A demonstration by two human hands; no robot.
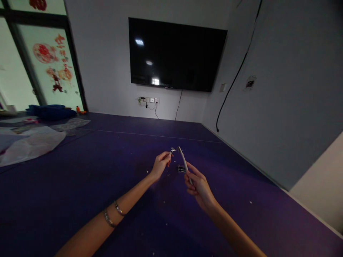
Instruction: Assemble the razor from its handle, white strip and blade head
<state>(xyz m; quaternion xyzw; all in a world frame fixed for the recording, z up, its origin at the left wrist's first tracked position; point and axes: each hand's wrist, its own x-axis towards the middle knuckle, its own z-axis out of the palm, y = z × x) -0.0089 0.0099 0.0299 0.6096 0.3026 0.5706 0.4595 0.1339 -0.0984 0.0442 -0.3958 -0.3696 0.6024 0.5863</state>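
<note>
Razor [172, 150] pinched in my left hand [161, 165], brush [184, 160] gripped in my right hand [199, 184] (tips close together), I should steady both.

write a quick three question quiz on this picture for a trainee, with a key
1. True or false: the left hand is empty.
2. Choose one. The small dark item near the hands lies on:
A) a chair
B) the purple floor
C) a shelf
3. Fill in: the ____ holds the pale toothbrush-like tool.

Key
1. False: it holds a small razor-like tool.
2. B
3. right hand
</note>
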